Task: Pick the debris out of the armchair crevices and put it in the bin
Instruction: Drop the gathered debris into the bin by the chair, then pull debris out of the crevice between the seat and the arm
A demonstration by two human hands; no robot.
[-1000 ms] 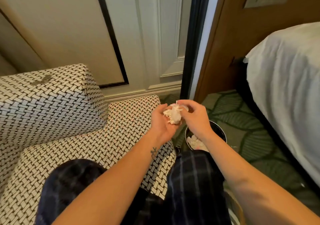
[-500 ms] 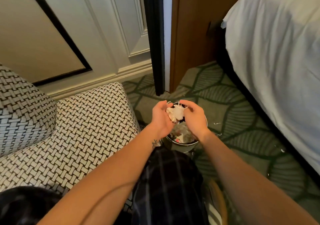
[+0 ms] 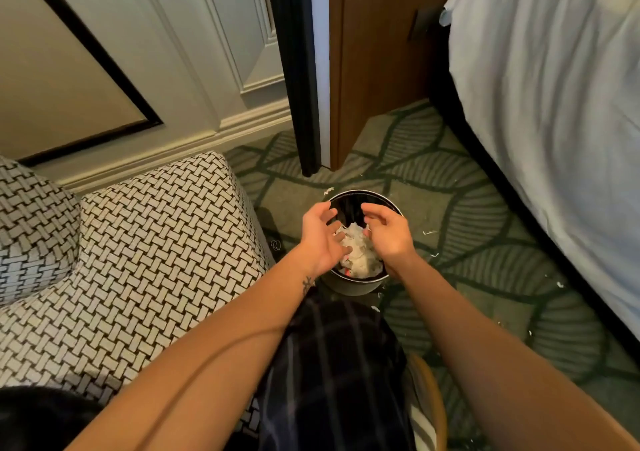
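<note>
bin (image 3: 360, 282) on carpet just right of the armchair (image 3: 145, 242) | debris (image 3: 358, 251) lay inside the bin, directly below and between both grips | our left hand (image 3: 323, 234) and right hand (image 3: 388, 234) were spread, released, holding nothing | we judged the left nearer the chair's crevices
</note>
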